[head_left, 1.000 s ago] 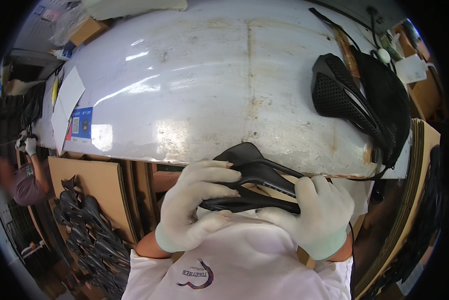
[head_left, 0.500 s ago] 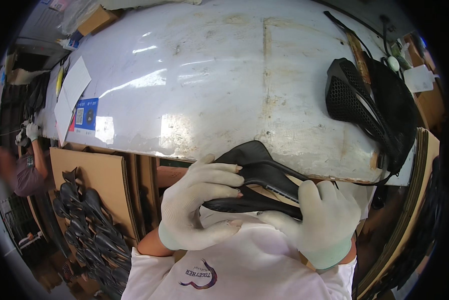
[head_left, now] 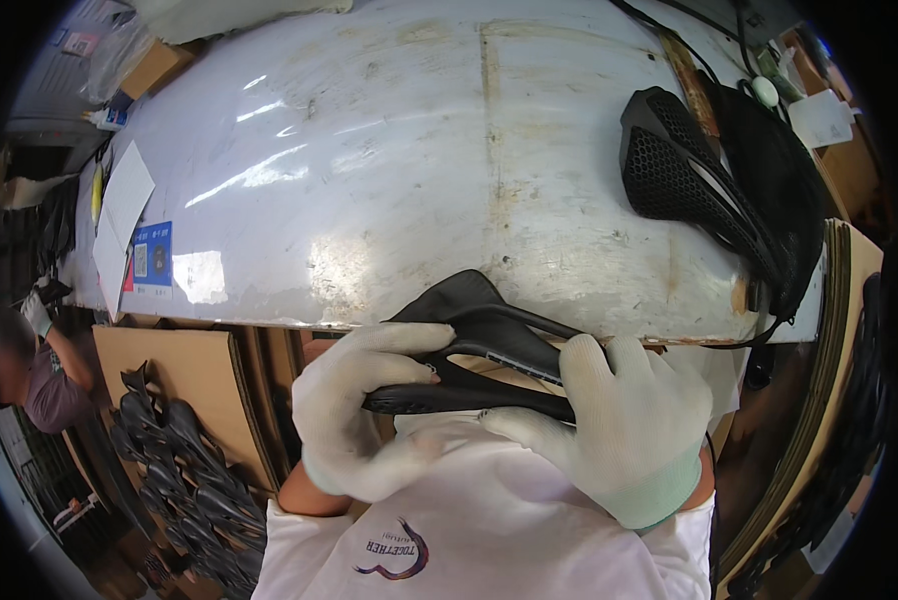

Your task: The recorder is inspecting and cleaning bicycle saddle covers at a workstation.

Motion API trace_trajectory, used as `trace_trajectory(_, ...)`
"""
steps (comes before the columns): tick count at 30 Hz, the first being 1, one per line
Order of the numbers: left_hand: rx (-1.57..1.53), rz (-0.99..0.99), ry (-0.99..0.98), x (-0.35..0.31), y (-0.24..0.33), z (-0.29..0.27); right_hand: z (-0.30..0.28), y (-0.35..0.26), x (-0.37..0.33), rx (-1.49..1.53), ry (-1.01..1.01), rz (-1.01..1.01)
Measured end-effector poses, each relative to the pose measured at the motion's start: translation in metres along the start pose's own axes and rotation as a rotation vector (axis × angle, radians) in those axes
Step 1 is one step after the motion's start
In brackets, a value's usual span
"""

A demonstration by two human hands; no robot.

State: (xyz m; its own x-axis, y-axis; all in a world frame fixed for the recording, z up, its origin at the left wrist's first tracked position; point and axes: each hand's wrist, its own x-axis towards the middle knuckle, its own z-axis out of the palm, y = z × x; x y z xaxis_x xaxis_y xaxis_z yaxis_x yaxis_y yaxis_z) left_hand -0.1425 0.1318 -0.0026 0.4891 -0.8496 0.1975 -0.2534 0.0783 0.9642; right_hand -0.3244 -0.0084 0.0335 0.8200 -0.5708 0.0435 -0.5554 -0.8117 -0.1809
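A black bicycle saddle with a long central slot is held in front of my chest, at the near edge of the worktable. My left hand, in a white knit glove, curls its fingers over the wide rear part; its thumb stands away, slightly blurred. At the other end my right hand, also gloved, grips the narrow nose, thumb underneath and fingers folded on top. Part of the nose is hidden inside that grip.
The white worktable spreads ahead. At right lie a honeycomb-patterned black saddle and black cloth. Cardboard and several stacked saddles stand lower left. A blue card lies on the left. Far left, a co-worker is at work.
The saddle has shifted slightly left and tilted within my hands. My left hand has moved a little left with it, its thumb lower. The whole view has shifted slightly.
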Motion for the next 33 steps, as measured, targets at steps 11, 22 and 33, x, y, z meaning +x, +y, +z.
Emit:
trace_trajectory(11,0.150,-0.019,0.084,0.006,0.002,0.008,-0.004,-0.003,0.006,-0.044,0.055,-0.025)
trace_trajectory(22,-0.131,-0.053,-0.189,0.017,-0.011,-0.016,-0.003,0.003,0.011,0.032,-0.011,-0.013)
trace_trajectory(33,0.160,-0.027,-0.068,0.016,-0.015,-0.006,-0.001,-0.011,0.014,-0.060,0.023,0.060)
